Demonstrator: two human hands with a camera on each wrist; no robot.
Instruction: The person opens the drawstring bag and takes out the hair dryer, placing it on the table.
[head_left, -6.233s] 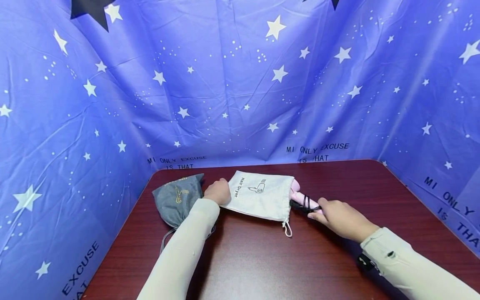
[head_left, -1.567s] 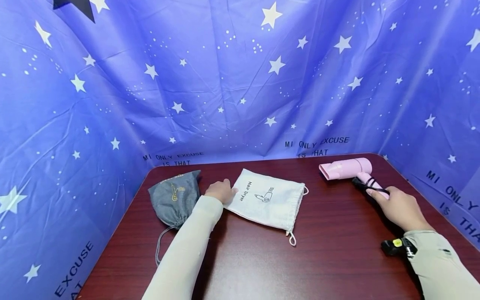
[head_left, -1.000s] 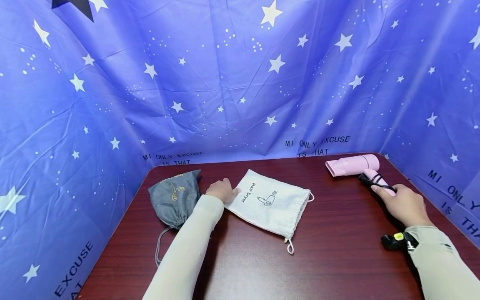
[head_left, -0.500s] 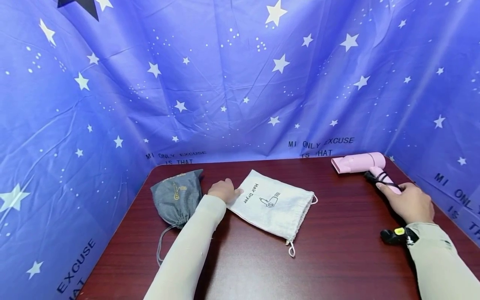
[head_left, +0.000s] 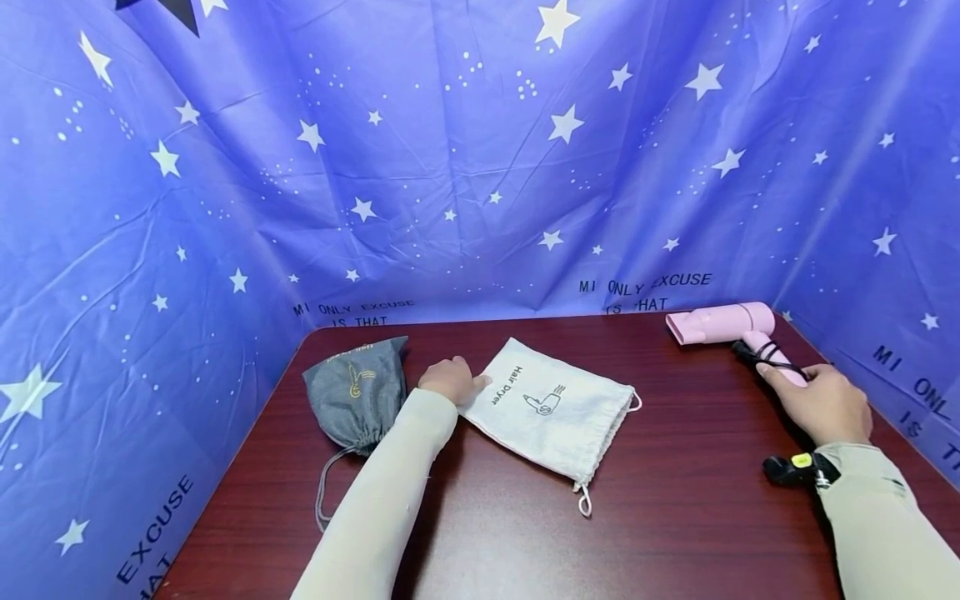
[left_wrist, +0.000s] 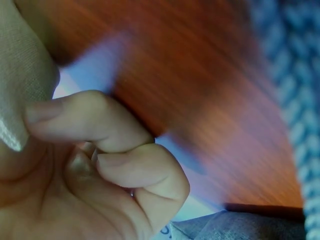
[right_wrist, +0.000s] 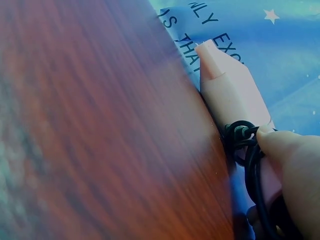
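A white drawstring bag (head_left: 555, 417) printed "Hair Dryer" lies flat on the table. My left hand (head_left: 450, 381) pinches its left corner; the left wrist view shows curled fingers (left_wrist: 142, 172) and a fold of the white cloth (left_wrist: 25, 65) at the fingertips. At the far right, my right hand (head_left: 831, 407) holds a pink hair dryer (head_left: 720, 323) by the handle, its nozzle pointing left. Black cord (right_wrist: 254, 170) is wound around that handle, with my thumb against it in the right wrist view. Part of the handle is hidden in my palm.
Left of my left hand rests a grey drawstring bag (head_left: 356, 400) with a gold dryer print and a loose cord loop. The dark red wooden table (head_left: 570, 550) ends at a blue star-patterned curtain (head_left: 450, 167) behind and at both sides.
The hair dryer has come out of the white bag and moved to the table's far right in my right hand. The bag has flattened and turned slightly clockwise, its corner still in my left hand.
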